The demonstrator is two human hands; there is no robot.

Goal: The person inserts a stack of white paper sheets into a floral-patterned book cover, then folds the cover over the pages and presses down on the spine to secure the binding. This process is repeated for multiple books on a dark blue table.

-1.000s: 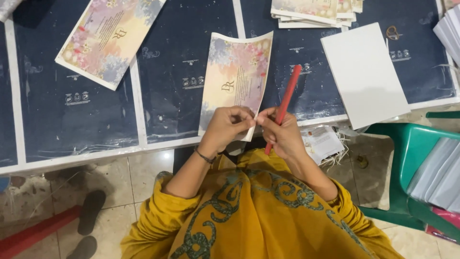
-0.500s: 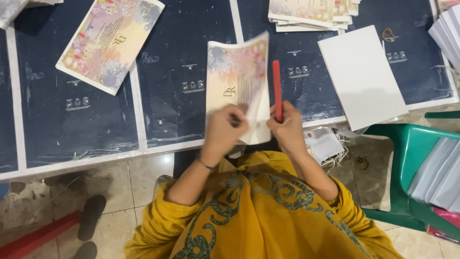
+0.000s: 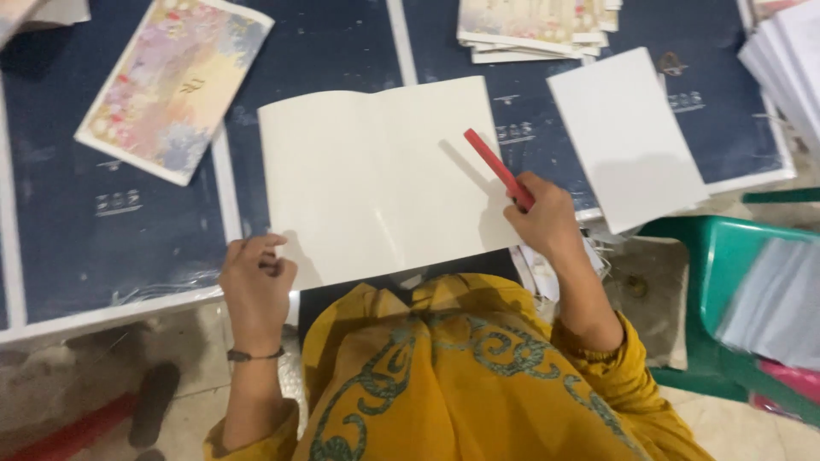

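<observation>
A large cream sheet [image 3: 376, 179] lies opened flat, blank side up, on the dark blue work surface [image 3: 111, 230] in front of me. My right hand [image 3: 542, 213] rests on the sheet's right edge and grips a red stick-shaped tool [image 3: 498, 166] that slants up to the left over the paper. My left hand [image 3: 254, 277] sits at the sheet's lower left corner, fingers curled, touching or pinching the corner. I wear a yellow garment with green pattern [image 3: 461, 384].
A flowery printed card [image 3: 175, 85] lies at upper left. A stack of printed cards [image 3: 538, 26] sits at top centre, a blank white sheet [image 3: 628, 137] to the right, more white sheets [image 3: 790, 60] at far right. A green plastic chair [image 3: 735, 282] stands at right.
The folded printed card that I held upright with both hands has been opened and laid flat, blank side up. My hands have moved apart to its two lower corners.
</observation>
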